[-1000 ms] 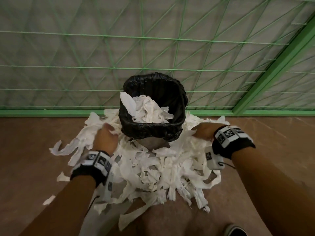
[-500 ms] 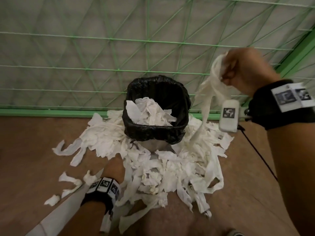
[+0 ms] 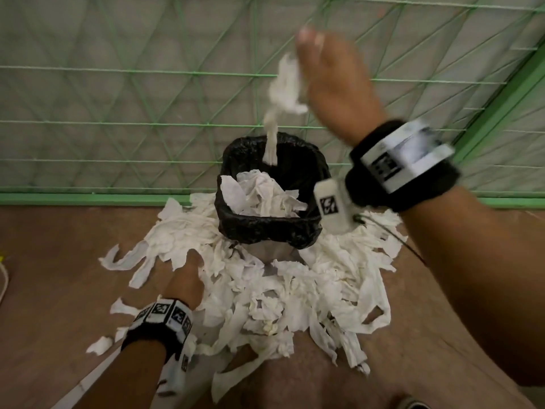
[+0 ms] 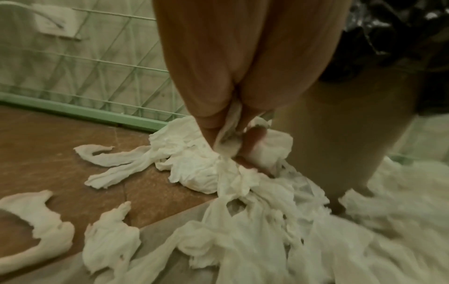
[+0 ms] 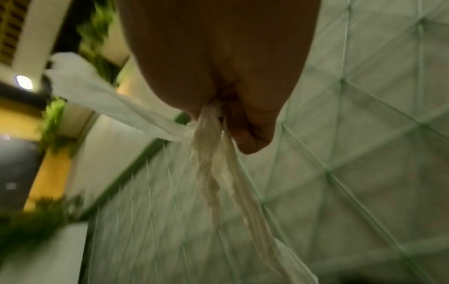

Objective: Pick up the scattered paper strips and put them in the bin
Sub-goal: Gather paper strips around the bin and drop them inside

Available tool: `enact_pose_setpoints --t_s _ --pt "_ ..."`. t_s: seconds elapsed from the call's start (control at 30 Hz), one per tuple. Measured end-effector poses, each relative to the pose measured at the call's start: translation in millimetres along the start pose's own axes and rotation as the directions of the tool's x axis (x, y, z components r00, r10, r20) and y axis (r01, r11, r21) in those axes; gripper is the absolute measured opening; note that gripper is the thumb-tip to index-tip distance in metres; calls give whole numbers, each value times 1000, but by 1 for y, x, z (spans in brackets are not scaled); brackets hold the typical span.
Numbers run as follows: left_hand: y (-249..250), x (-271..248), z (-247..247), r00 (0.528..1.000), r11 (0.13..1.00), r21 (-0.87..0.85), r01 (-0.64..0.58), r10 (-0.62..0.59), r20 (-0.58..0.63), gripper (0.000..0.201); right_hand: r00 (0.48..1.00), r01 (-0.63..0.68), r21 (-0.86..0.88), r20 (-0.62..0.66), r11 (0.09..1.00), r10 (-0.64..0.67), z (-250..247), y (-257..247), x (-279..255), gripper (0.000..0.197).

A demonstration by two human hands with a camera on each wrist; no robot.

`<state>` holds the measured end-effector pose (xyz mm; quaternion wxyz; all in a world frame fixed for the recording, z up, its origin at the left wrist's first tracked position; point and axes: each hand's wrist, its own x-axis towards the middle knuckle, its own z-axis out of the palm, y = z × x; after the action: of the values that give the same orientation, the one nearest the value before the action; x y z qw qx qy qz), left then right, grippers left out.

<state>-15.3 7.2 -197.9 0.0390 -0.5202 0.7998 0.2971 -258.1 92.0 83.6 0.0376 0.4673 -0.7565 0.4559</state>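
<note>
A bin (image 3: 267,228) lined with a black bag stands against the fence, with white paper inside it. White paper strips (image 3: 295,293) lie heaped on the floor around its base. My right hand (image 3: 330,81) is raised high above the bin and grips a bunch of strips (image 3: 284,84) whose tail hangs down to the bin's mouth; the right wrist view shows the strips (image 5: 218,163) trailing from the curled fingers. My left hand (image 3: 188,276) is down in the pile left of the bin, and its fingers (image 4: 209,123) pinch a wad of paper (image 4: 226,138).
A green wire fence (image 3: 147,98) with a green base rail (image 3: 88,199) runs right behind the bin. The floor is brown. Loose strips (image 3: 100,345) lie apart at the left. A shoe tip (image 3: 410,404) shows at the bottom edge.
My right hand rose from the pile with a bunch of strips and swung left over the bin. My left hand drew back from the pile, then reached forward into it again.
</note>
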Motion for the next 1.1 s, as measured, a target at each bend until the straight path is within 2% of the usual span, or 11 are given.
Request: enact_pose_setpoints --t_s 0.1,0.23,0.37,0.5,0.57,0.67,0.77,0.83,0.93,1.0,1.1 --pt "-1 10 -16 1000 999 -49 13 -14 -24 24 945 -58 -258 298 964 137 49 43 -27 20" --pt "31 9 -66 994 966 -259 26 -52 -94 39 738 -37 -292 637 956 224 56 83 -44 60" --pt "94 2 -125 965 876 -440 -199 96 -244 32 943 -291 -57 150 955 296 36 102 -38 30" --pt "158 -16 -152 800 644 -486 -591 387 -459 35 803 -596 -113 -106 795 587 17 145 -56 19" --pt "180 -13 -143 735 633 -381 -673 521 -434 32 678 -649 -290 197 703 708 21 161 -82 17" --pt "185 0 -112 763 746 -189 -638 579 -289 45 247 -522 -558 625 645 741 39 174 -131 6" --pt "176 -7 -91 697 777 56 -627 591 -405 54 -65 -213 -782 609 585 791 65 201 -173 41" --pt "169 -23 -83 573 700 48 -713 620 -535 35 -34 123 -834 538 538 842 70 209 -202 75" --pt "155 -52 -58 505 554 35 -832 781 -367 12 10 196 -842 514 503 858 82 269 -247 71" --pt "140 -62 -30 559 570 90 -816 820 -128 9 68 257 -774 612 578 788 95 326 -264 77" --pt "104 -64 20 735 695 239 -678 640 224 15 9 130 -735 672 666 740 74 268 -218 18"
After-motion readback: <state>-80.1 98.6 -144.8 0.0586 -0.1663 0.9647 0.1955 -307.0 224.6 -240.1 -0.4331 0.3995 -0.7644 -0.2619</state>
